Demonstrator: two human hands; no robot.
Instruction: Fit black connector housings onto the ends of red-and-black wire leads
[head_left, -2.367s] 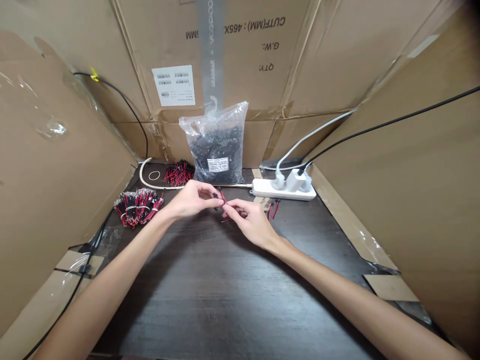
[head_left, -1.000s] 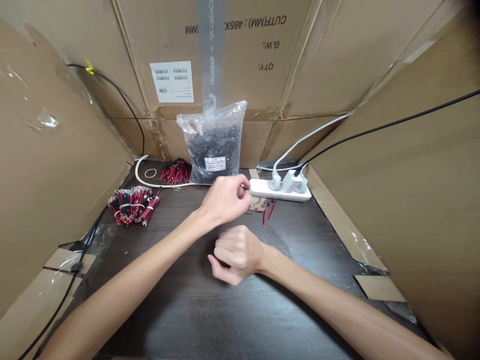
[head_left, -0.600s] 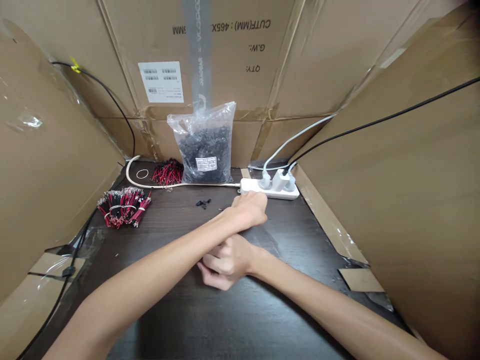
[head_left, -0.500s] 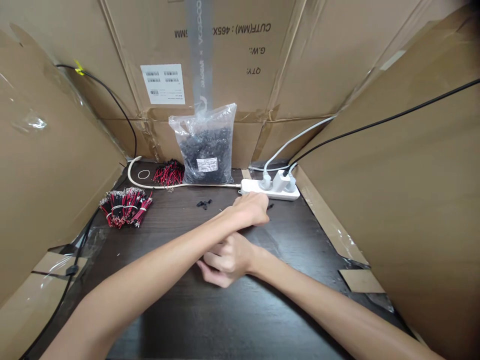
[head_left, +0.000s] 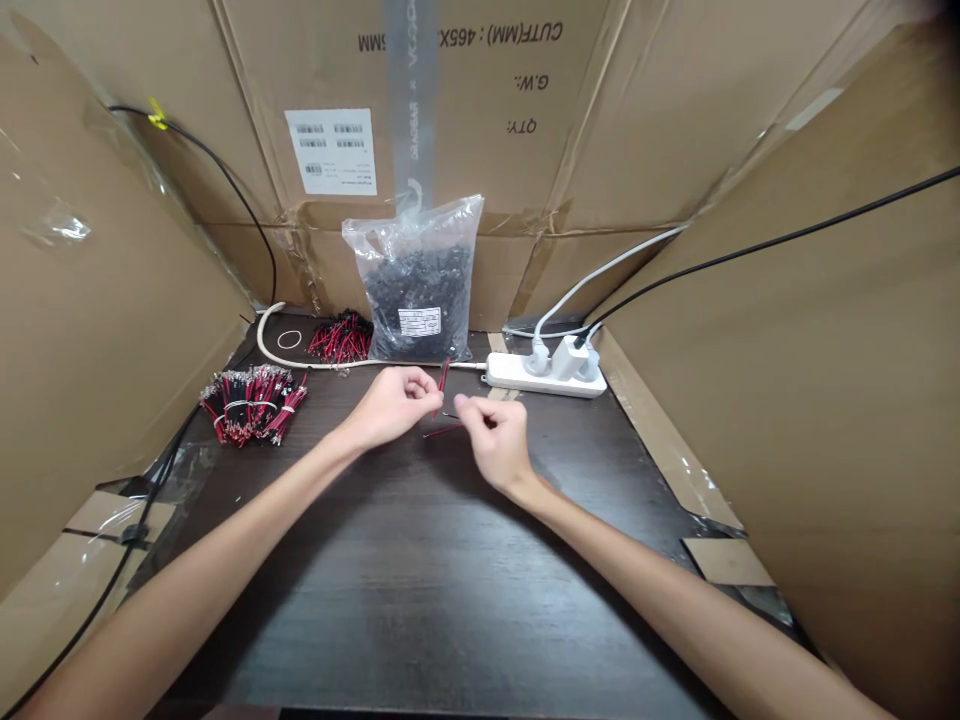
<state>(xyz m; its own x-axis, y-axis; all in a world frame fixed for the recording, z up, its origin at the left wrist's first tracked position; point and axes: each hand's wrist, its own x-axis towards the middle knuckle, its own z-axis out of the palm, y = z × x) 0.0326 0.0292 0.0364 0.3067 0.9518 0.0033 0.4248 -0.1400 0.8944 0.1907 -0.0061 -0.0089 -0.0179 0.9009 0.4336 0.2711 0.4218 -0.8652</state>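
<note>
My left hand [head_left: 391, 404] and my right hand [head_left: 491, 437] meet over the middle of the dark table [head_left: 420, 590], fingers pinched. Between them is a short red and black wire [head_left: 442, 378]: the left fingers pinch its lower part and its free end sticks up. The right fingertips pinch something small beside it that I cannot make out, with a thin red strand [head_left: 442, 431] just under them. Behind the hands stands a clear bag of small black parts [head_left: 420, 290].
A tied bundle of red and black wires [head_left: 251, 402] lies at the left, a looser pile [head_left: 339, 340] further back beside a rubber band [head_left: 289, 340]. A white power strip [head_left: 544, 372] with plugs sits at the back right. Cardboard walls [head_left: 787, 330] close in three sides.
My left hand has come back from beside the power strip to the table's middle, holding a wire. My right hand has moved forward and up to meet it.
</note>
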